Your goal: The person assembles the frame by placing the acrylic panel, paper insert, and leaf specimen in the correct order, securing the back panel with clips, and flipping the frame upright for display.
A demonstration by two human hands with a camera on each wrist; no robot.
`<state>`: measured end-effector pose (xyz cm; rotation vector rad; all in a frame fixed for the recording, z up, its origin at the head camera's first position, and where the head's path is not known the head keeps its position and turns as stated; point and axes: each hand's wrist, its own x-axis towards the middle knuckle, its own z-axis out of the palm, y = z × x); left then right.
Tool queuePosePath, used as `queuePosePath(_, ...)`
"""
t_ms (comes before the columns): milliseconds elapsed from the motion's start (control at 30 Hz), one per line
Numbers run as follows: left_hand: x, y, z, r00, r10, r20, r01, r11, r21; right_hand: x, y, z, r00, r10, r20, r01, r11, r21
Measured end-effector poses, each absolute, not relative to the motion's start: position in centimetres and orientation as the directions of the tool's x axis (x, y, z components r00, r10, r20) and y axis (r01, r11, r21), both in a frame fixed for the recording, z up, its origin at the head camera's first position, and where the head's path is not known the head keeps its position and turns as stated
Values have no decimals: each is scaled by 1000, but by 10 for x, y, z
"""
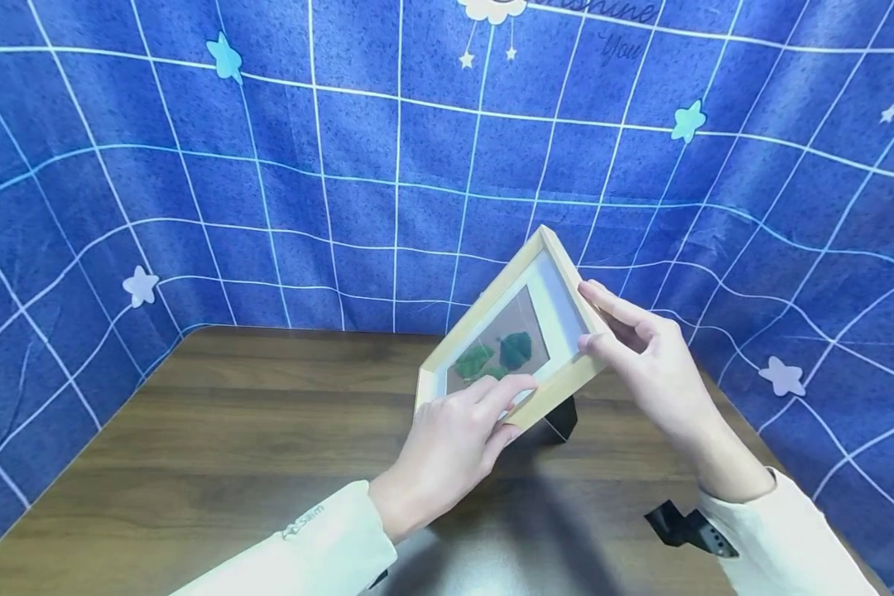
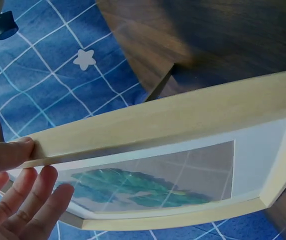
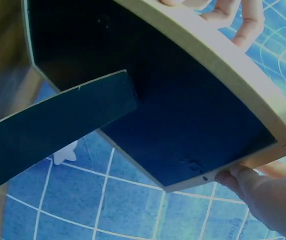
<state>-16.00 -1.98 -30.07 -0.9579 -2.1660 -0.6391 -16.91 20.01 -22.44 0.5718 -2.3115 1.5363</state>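
Note:
A pale wooden picture frame [image 1: 559, 395] is held tilted above the table in the head view. Behind its front lies a white mat around a print of green leaves [image 1: 516, 351]. My left hand [image 1: 454, 434] grips the lower edge, thumb on the outer side and fingers over the front. At the right-hand edge my right hand [image 1: 648, 364] holds the frame, its thumb at the front rim. The right wrist view shows the dark backing [image 3: 193, 115] with a stand leg [image 3: 62, 125] swung out from it. Part of the print is hidden by my left fingers.
Under the frame is a brown wood-grain table [image 1: 268, 414]. A blue cloth [image 1: 358, 190] with white grid lines and stars hangs behind the table and at both sides. A black strap [image 1: 689, 530] sits by my right sleeve.

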Motion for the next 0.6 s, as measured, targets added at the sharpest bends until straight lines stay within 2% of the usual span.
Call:
queuePosePath(133, -161, -17, -301, -515, 450, 729, 780, 599, 181, -172, 201, -228, -873, -155, 463, -488, 291, -823)
queuePosePath(233, -161, -15, -303, -521, 445, 728, 787, 581, 208, -171, 200, -230, -879, -117, 462, -474, 309, -824)
queuePosePath(300, -161, -14, -304, -520, 444, 730, 789, 577, 211, -170, 199, -231, -875, -85, 477, -469, 391, -792)
queuePosePath(467, -159, -14, -306, -510, 440, 739, 791, 579, 200, -163, 194, -230, -858, -69, 510, -420, 667, -616)
queuePosePath(533, -160, -14, -306, -504, 441, 742, 794, 576, 197, -159, 192, -230, -864, -74, 498, -394, 715, -578)
queuePosePath(600, -161, -14, -307, -500, 443, 744, 798, 570, 197, -157, 191, -231, -878, -61, 476, -369, 719, -589)
